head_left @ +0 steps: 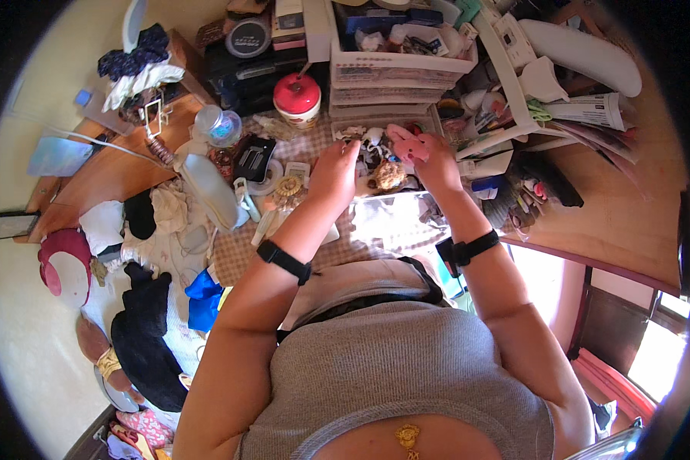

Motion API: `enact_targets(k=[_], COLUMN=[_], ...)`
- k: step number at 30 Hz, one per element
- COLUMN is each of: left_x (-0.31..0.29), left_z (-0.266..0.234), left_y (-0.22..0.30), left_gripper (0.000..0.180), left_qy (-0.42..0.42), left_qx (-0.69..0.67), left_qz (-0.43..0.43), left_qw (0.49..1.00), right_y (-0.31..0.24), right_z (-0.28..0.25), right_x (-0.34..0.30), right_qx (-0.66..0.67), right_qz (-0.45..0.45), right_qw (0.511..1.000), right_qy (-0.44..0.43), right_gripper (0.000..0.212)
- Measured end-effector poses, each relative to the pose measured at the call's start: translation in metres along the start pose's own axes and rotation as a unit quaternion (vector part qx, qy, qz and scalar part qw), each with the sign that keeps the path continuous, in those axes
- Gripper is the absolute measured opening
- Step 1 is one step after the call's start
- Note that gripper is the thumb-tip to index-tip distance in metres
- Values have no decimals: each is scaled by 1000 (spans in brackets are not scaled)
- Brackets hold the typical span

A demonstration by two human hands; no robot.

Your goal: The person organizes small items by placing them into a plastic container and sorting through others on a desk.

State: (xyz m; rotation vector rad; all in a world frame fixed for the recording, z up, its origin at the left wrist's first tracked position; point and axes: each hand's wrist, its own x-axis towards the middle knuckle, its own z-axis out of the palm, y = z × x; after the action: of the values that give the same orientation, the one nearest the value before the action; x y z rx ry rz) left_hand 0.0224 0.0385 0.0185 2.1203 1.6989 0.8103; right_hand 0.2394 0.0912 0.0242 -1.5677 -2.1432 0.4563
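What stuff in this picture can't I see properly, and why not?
All in the head view:
- Anything under the left hand: its back hides the palm.
- Part of the pink soft-looking item: the right hand covers it.
- What's inside the lower drawers: cloudy fronts.
- Pink patterned cloth: dark picture rim cuts it off.

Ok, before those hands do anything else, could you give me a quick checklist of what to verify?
1. Right hand has hold of the pink plush item: ok.
2. Left hand is free: cannot tell; what its fingertips touch is too small to make out.
3. Fluffy brown item is loose: ok, it lies between the hands, seemingly gripped by neither.
4. Small things between the hands are sorted: not ok, they lie jumbled.
5. Red lid is on its container: ok.
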Motion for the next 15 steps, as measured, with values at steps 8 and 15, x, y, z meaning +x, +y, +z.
enact_targets(k=[8, 15], left_x=[50, 67], left_z=[59, 62], left_y=[6, 15], left_gripper=[50, 60], left_qy=[-168, -276], left_qx=[186, 134], left_qz=[-45, -140], left_qw=[967, 941], right_y=[13, 35], right_z=[17, 37], right_x=[28, 26], right_qx=[-75, -78], right_qz=[27, 29], right_qw=[993, 994], right_qy=[-86, -70], right_gripper=[43, 34])
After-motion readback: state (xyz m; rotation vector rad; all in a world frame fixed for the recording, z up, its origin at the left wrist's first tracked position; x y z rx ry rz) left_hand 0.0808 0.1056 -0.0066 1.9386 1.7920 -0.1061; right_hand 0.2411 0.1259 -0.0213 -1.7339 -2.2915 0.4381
